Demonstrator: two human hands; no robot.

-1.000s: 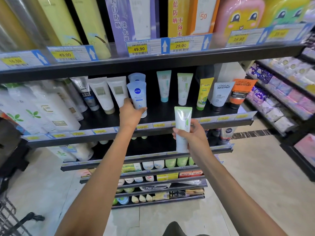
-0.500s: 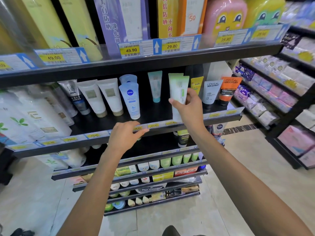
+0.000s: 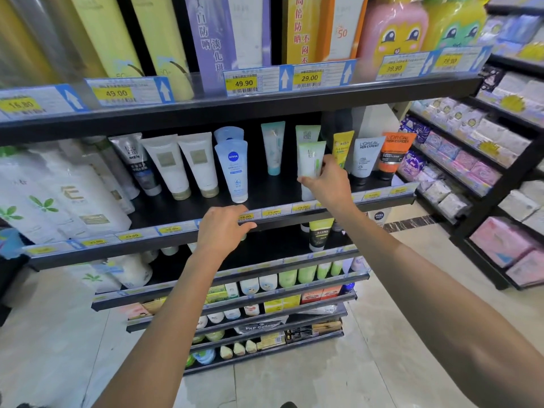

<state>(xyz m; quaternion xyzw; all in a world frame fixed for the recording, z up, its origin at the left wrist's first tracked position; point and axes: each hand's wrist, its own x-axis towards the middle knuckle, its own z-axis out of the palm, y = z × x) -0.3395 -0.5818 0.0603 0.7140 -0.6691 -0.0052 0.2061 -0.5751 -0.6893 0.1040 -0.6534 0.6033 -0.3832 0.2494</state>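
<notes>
A: Which writing is legible?
B: "NIVEA" is read on the blue tube (image 3: 234, 172), "L'OREAL MEN EXPERT" on the grey tube (image 3: 365, 156), and "49.90" on a price tag (image 3: 243, 83).
A: Where is the green-white tube (image 3: 311, 159)?
B: It is gripped by the right hand (image 3: 326, 184) and held upright at the shelf (image 3: 182, 207) front, cap downward, just beside the yellow tube (image 3: 342, 148). The left hand (image 3: 222, 228) is rested, fingers relaxed, on the price rail (image 3: 273, 214).

the white and green plastic tube (image 3: 311, 160) looks smooth with a satin sheen. at its 9 o'clock, the pale blue translucent plastic tube (image 3: 234, 172) is glossier. the black metal shelf (image 3: 182, 210) under them is matt painted. paper price labels (image 3: 272, 213) sit behind a clear shiny plastic strip (image 3: 385, 194). at 6 o'clock, the beige tiled floor (image 3: 309, 378) is polished.
</notes>
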